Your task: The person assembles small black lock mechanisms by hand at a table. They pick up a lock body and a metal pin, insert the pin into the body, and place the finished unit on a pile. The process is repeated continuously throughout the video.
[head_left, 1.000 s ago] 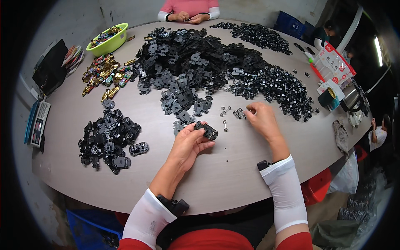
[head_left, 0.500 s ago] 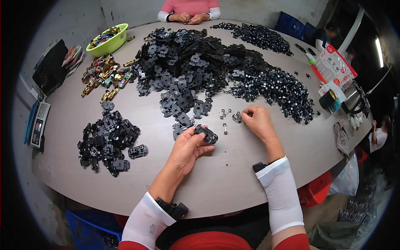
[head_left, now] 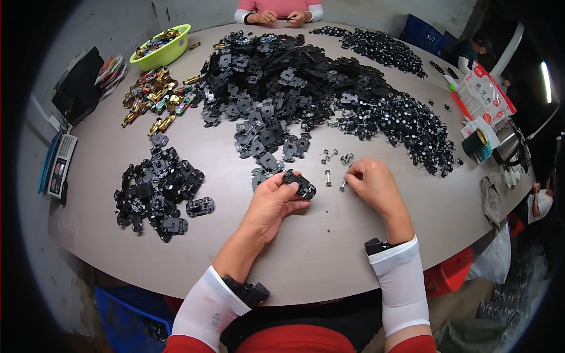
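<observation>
Tabletop [head_left: 329,247]: L hand [head_left: 271,203] grips black chassis [head_left: 299,183], long axis upper-left–lower-right.

Even, soft light falls on the table [head_left: 329,247]; a bright lamp [head_left: 545,82] glares far right. Edges bend and darken; focus is sharp.

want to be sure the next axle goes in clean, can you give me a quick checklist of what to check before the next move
1. Black chassis piece gripped in left hand: ok.
2. Right hand has an axle pinched at its fingertips: cannot tell, fingertips are down on the table among the axles.
3. Loose axles lying close to the right hand: ok.
4. Chassis slot side facing up: cannot tell, too small.
5. Bare table in front of the hands: ok.
6. Pile of done pieces lying apart on the left: ok.
</observation>
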`<state>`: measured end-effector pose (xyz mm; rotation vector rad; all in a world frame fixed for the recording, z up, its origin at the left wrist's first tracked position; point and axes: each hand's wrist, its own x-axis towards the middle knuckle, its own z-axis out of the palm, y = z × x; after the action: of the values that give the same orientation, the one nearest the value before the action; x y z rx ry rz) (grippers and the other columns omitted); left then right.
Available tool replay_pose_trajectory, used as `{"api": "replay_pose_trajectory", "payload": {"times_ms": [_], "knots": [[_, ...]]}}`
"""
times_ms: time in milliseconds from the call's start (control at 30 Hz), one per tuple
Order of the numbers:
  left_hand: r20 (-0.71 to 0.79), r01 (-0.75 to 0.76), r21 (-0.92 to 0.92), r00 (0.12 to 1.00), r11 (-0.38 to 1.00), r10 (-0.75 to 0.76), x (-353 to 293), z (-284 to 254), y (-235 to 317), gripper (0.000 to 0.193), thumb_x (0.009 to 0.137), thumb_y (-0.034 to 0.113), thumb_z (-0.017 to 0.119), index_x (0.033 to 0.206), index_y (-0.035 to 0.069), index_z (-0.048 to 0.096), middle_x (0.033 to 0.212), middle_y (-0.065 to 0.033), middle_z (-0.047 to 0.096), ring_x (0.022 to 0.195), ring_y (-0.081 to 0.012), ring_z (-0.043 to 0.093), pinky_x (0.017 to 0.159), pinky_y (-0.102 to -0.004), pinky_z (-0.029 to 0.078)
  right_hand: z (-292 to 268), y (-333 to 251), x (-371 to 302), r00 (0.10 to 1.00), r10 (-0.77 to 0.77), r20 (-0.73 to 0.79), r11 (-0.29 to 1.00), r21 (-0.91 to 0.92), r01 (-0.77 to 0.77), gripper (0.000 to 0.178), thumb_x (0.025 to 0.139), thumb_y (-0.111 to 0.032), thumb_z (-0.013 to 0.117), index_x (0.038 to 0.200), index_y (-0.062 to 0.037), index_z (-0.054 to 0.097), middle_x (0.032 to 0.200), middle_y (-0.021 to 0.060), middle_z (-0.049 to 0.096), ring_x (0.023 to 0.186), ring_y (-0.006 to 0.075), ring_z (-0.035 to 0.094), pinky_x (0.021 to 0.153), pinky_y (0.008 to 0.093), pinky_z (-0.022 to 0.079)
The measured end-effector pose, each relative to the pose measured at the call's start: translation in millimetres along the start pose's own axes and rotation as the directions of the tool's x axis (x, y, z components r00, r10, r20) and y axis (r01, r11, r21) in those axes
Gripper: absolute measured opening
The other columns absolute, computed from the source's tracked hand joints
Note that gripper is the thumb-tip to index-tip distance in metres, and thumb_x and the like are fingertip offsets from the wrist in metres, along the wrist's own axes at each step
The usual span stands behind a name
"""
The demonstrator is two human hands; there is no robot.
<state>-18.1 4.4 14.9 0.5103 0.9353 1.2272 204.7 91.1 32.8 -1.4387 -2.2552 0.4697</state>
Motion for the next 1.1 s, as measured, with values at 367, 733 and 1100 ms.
{"api": "replay_pose_trajectory", "payload": {"times_ms": [367, 733, 1100], "knots": [[-0.018, -0.035, 0.036, 0.999, 0.999, 0.036, 0.3, 2.5, 0.2, 0.026, 0.095, 0.009, 0.056, 0.12, 0.002, 0.055, 0.099, -0.0056, 0.066, 0.088, -0.0156, 0.066, 0.08, -0.0324, 0.058, -7.7, -19.0, -10.9, 0.996, -0.066, 0.065, 0.998, 0.009, 0.066, 0.03, 0.074, -0.018, 0.076, 0.097, -0.0006, 0.067, 0.091, 0.0124, 0.065, 0.077, 0.0268, 0.064, 0.071, 0.0358, 0.051], [-0.014, -0.1, 0.124, 0.995, 0.987, 0.102, 0.1, -0.1, -2.7, 0.026, 0.095, 0.009, 0.057, 0.12, 0.001, 0.055, 0.101, -0.0057, 0.065, 0.086, -0.0134, 0.066, 0.075, -0.0297, 0.058, 1.5, -49.8, -16.0, 0.972, -0.228, -0.051, 0.904, 0.36, 0.23, 0.031, 0.075, -0.009, 0.076, 0.102, -0.0004, 0.064, 0.092, 0.009, 0.064, 0.075, 0.0192, 0.062, 0.066, 0.0296, 0.051], [0.016, -0.078, 0.179, 0.997, 0.981, 0.077, 0.6, -0.6, -3.8, 0.022, 0.095, 0.008, 0.057, 0.116, 0.002, 0.057, 0.097, -0.0045, 0.065, 0.082, -0.0125, 0.066, 0.072, -0.0286, 0.058, 18.4, -31.4, -11.6, 0.986, -0.159, -0.054, 0.955, 0.244, 0.168, 0.028, 0.076, -0.015, 0.073, 0.099, -0.0016, 0.064, 0.092, 0.0122, 0.065, 0.078, 0.0246, 0.065, 0.071, 0.0364, 0.053]]}}
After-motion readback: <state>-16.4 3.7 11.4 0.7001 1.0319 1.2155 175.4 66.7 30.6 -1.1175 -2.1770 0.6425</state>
